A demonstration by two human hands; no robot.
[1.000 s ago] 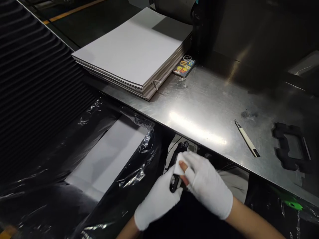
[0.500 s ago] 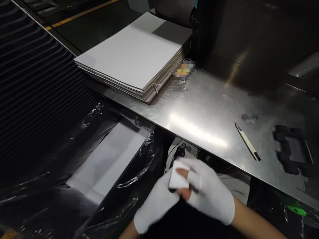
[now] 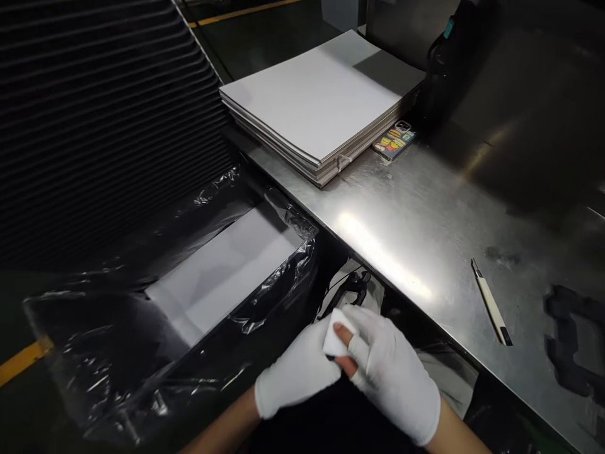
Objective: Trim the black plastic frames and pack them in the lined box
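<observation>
A small white block-like piece [image 3: 333, 341] with a dark underside is held between my two gloved hands, low in the middle of the view. My left hand [image 3: 299, 367] is closed around its left side, the fingertips mostly hidden behind it. My right hand [image 3: 399, 373] is closed too, its bare thumb and a bare finger pressing on the piece from the right. What kind of piece it is, I cannot make out. Just beyond the hands, below the table edge, a black frame-like part [image 3: 355, 291] lies on a white bag [image 3: 375, 296].
On the metal table [image 3: 425, 208] lie a stack of white sheets [image 3: 321, 94], a phone [image 3: 394, 140], a utility knife [image 3: 491, 302] and a black notched frame [image 3: 579, 347]. A bin lined with clear plastic [image 3: 108, 372] stands left, a long white sheet [image 3: 227, 271] inside it.
The view has swung left, so the table and its things appear further right and more of the bin shows. Both hands stay together on the white piece, whose angle has shifted slightly.
</observation>
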